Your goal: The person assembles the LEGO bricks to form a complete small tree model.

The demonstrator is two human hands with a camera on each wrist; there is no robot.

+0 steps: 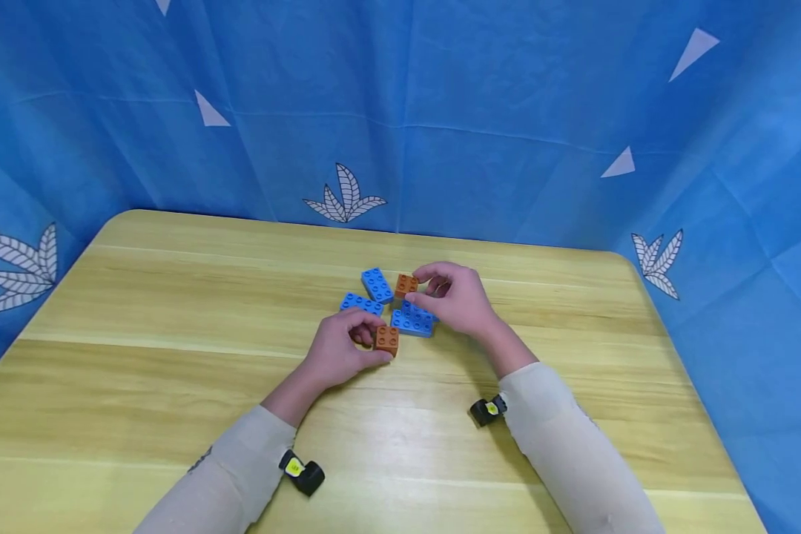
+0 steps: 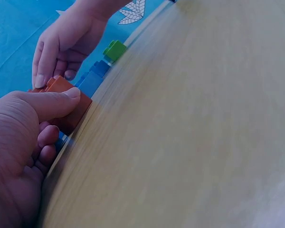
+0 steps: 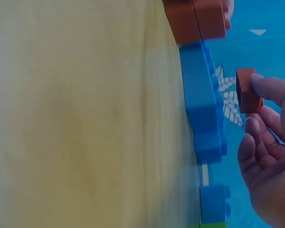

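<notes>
My left hand (image 1: 340,345) pinches an orange-brown brick piece (image 1: 386,339) between thumb and fingers, low over the table. A seam across it in the right wrist view suggests two stacked square bricks (image 3: 197,21). Farther back, my right hand (image 1: 459,297) pinches a single orange-brown square brick (image 1: 406,285) between thumb and finger. That brick (image 3: 247,90) is raised above the blue bricks, apart from them. Below the right hand lie joined blue bricks (image 1: 411,322), partly hidden by its thumb. Another blue brick (image 1: 360,302) is just beyond the left hand.
One more blue brick (image 1: 377,285) lies at the back of the group. A green brick (image 2: 115,50) stands near the right hand in the left wrist view, hidden in the head view. The wooden table (image 1: 173,297) ends at a blue cloth backdrop (image 1: 507,111).
</notes>
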